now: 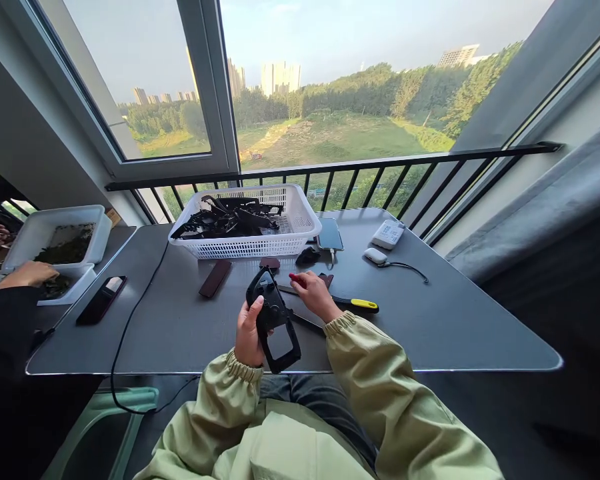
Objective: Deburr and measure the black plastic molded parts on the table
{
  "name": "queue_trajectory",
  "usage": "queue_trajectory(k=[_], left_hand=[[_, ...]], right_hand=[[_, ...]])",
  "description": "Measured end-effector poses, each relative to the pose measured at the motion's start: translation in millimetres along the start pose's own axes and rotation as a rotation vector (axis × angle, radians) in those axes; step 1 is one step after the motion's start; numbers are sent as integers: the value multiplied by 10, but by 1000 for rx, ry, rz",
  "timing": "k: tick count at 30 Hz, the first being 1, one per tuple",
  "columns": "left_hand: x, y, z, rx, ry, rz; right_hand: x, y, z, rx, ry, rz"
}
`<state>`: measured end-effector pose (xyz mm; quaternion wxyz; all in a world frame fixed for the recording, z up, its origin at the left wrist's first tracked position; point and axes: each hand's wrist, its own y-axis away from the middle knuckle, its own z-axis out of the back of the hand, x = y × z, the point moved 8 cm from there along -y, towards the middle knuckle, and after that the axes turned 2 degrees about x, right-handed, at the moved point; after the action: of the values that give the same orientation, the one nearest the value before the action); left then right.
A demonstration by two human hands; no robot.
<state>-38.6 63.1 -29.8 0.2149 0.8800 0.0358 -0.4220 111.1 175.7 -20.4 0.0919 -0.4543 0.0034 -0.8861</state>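
Observation:
Near the table's front edge, my left hand is closed around a black plastic frame part with two openings, held tilted above the tabletop. Just right of it, my right hand pinches a small red object at the fingertips; its kind cannot be made out. Beneath my right hand and wrist lies a tool with a black and yellow handle, partly hidden. Another long dark strip shows between the frame part and my right sleeve.
A white plastic basket of black plastic parts stands at the back. Around it lie a dark red block, a phone on a cable, a white box and an earphone case. Left are another phone and a co-worker's hand at white tubs.

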Motion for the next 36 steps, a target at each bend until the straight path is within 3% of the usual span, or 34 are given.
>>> queue_trajectory(k=[5, 10, 15, 27, 32, 36], left_hand=[[-13, 39, -96, 49, -32, -45], [36, 81, -192, 110, -81, -82], [46, 130, -216, 138, -93, -133], [65, -8, -214, 25, -292, -187], [80, -73, -320, 83, -428, -146], [54, -55, -353, 76, -547, -233]], right_hand=[[293, 393, 159, -115, -359, 144], [557, 749, 209, -221, -572, 243], [603, 805, 225, -325, -607, 266], [181, 726, -59, -296, -628, 66], [-114, 574, 4, -245, -503, -43], [-353, 521, 89, -256, -352, -157]])
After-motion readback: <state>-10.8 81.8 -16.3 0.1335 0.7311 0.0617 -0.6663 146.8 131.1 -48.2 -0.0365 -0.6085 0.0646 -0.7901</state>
